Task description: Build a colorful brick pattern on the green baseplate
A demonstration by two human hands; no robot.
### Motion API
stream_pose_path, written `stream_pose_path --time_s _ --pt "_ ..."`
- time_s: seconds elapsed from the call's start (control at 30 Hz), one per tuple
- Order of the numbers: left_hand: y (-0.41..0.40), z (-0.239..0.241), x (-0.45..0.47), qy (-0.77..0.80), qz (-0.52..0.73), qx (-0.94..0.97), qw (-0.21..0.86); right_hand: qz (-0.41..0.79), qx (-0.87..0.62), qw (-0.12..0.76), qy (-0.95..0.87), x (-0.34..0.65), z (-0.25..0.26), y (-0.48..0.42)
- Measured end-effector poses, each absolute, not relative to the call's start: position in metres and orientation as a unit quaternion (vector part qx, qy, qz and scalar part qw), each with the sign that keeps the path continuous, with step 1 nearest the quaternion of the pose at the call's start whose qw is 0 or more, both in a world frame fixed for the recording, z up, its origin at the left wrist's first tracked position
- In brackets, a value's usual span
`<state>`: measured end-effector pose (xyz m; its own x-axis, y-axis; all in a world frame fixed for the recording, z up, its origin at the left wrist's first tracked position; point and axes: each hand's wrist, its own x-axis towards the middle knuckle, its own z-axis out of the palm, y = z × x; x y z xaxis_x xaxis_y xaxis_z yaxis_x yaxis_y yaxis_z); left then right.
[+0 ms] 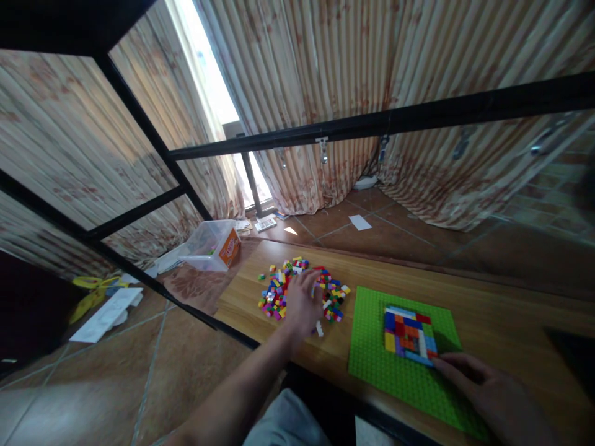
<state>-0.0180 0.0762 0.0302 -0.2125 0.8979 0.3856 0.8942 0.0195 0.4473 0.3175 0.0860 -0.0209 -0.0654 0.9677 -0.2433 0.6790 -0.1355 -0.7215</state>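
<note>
My left hand reaches over a loose pile of small coloured toy bricks. Its fingers are curved and apart, and I see nothing held in them; part of the pile is hidden underneath. A white brick lies just below that hand. To the right, a green studded baseplate carries a flat, roughly square brick build in blue, red, orange, yellow and white. My right hand has its thumb and index finger together at the build's near right corner, gripping its edge.
The wooden tabletop holds the pile and baseplate. A black metal frame with hanging clips crosses ahead. On the floor at left stand a clear plastic box and a white panel. Long curtains hang behind.
</note>
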Motion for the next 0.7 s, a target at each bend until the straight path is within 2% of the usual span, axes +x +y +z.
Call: stream_pose_path --time_s 0.23,0.43,0.7 --pt "0.120 0.040 -0.116 0.767 0.178 0.616 0.027 0.365 -0.649 0.216 -0.631 0.318 -0.028 0.089" --pt "0.132 0.034 -0.119 0.752 0.122 0.646 0.042 0.378 -0.647 0.208 -0.629 0.313 -0.019 0.085" --pt "0.132 0.034 -0.118 0.761 0.125 0.636 0.027 0.385 -0.642 0.220 -0.626 0.305 -0.003 0.080"
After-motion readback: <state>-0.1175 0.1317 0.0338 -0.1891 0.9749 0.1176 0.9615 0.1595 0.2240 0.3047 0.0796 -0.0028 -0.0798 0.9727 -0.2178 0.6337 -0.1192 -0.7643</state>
